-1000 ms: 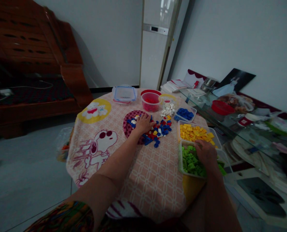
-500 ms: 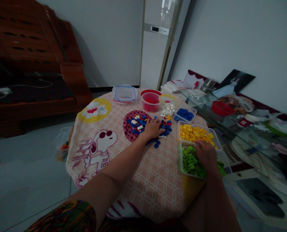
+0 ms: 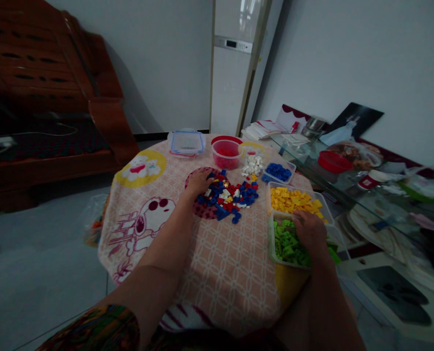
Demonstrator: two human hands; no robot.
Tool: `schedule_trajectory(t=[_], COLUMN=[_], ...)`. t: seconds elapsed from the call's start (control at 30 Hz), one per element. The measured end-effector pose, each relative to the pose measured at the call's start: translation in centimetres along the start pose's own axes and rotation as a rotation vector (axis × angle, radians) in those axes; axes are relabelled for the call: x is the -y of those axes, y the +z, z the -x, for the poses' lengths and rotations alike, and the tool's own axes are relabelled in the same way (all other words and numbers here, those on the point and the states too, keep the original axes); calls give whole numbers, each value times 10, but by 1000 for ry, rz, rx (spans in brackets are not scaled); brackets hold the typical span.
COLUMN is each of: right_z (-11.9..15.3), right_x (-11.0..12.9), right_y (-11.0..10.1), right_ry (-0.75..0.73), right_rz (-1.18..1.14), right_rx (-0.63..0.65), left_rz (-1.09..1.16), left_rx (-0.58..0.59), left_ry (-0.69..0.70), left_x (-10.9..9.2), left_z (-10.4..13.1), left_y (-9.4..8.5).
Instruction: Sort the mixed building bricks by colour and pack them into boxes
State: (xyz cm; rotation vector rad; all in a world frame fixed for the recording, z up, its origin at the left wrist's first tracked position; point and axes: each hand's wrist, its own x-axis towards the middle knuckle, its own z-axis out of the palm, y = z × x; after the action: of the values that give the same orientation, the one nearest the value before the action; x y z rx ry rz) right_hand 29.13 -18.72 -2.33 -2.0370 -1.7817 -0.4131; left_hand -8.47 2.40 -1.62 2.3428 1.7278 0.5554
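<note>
My left hand (image 3: 199,181) lies at the left side of a mixed pile of toy building bricks (image 3: 235,197), fingers stretched out and touching its edge. Blue, red, white and a few yellow bricks make up this pile. Above the box of green bricks (image 3: 288,243) is my right hand (image 3: 311,231), its fingers bent together near the rim beside the yellow bricks (image 3: 293,200). Whatever those fingertips hold, if anything, is hidden.
Behind the pile stand a pink tub (image 3: 227,155) with red bricks, a lidded clear box (image 3: 186,143), a heap of white bricks (image 3: 252,165) and a box of blue bricks (image 3: 278,171). A cluttered glass table (image 3: 311,168) adjoins on the right.
My left hand has moved left from the middle of the pile to its left edge, uncovering red, white and blue bricks. The right hand has stayed nearly still.
</note>
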Motion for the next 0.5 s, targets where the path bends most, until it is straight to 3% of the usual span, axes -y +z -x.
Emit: schedule_trajectory(t=[0.23,0.5], right_z=[-1,-1], right_x=[-1,0], right_y=[1,0], right_ry=[11,15], right_rz=[-11,-5], right_rx=[6,-6], left_rz=[124,-42], left_rx=[44,36], left_ry=[20,42], left_x=[10,-21], left_z=[-3,9], left_y=[-2,-1])
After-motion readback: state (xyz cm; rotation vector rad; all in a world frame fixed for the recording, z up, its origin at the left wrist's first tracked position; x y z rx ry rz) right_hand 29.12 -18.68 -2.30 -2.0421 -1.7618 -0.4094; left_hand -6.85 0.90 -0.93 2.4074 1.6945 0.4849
